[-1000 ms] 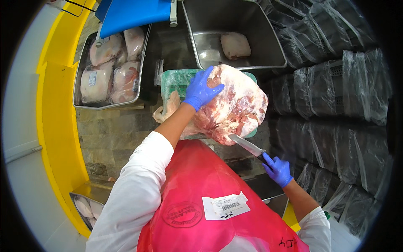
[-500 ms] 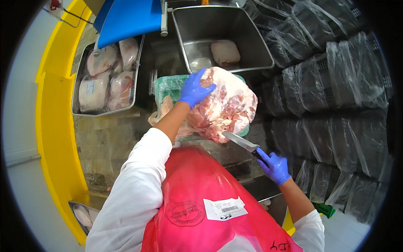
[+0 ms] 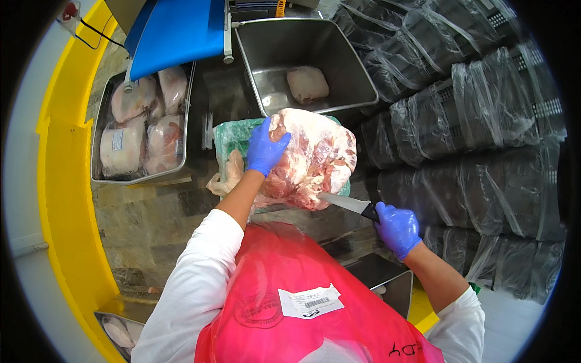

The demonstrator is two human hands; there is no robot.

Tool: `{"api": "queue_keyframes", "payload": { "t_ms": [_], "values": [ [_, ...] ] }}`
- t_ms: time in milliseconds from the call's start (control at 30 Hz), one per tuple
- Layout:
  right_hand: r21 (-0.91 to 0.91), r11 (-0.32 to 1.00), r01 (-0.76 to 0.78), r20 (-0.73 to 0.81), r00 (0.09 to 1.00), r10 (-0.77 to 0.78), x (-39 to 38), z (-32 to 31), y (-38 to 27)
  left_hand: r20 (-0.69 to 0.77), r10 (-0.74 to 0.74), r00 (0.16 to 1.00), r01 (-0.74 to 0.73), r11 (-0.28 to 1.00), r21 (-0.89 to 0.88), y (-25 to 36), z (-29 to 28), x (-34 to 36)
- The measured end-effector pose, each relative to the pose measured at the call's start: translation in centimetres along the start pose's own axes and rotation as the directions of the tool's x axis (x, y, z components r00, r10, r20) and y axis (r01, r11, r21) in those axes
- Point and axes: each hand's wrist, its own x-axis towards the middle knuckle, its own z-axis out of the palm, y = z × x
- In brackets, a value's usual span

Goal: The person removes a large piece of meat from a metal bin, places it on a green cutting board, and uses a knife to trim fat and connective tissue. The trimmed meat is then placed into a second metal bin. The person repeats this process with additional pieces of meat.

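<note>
A large raw cut of meat (image 3: 315, 142), pale fat over pink flesh, lies on a green plastic-wrapped crate (image 3: 227, 134) in front of me. My left hand (image 3: 265, 150), in a blue glove, is closed on its upper left edge. In my gloved right hand (image 3: 397, 228) is a knife (image 3: 345, 202), its black handle wrapped by my fingers. The blade points left, and its tip meets the lower edge of the meat; how deep it goes is hidden. Loose clear plastic with pinkish scraps (image 3: 227, 178) hangs at the crate's left side.
Beyond the crate stands a deep steel bin (image 3: 308, 45) holding one meat piece (image 3: 307, 85). At left, a steel tub (image 3: 95, 148) contains several bagged cuts, under a blue conveyor belt (image 3: 178, 36). Plastic-wrapped black crates (image 3: 460, 193) are stacked along the right. A yellow barrier (image 3: 63, 181) runs along the left.
The view has shifted, moving the bins left and down in the picture. My right hand has turned the knife flatter, with its tip still at the meat's lower edge. My left hand keeps its hold.
</note>
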Motion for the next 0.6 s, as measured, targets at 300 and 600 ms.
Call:
{"api": "queue_keyframes", "payload": {
  "t_ms": [300,600],
  "values": [
    [0.171,0.982,0.078,-0.117,0.991,-0.058,2.3,10.0,5.5,0.048,0.027,0.998,-0.029,0.999,0.037,0.1,-0.3,0.5],
    [0.188,0.968,0.167,-0.235,0.965,-0.12,5.5,15.2,8.3,0.055,0.04,0.998,-0.044,0.997,0.068,0.7,-0.4,0.9]
  ]
}}
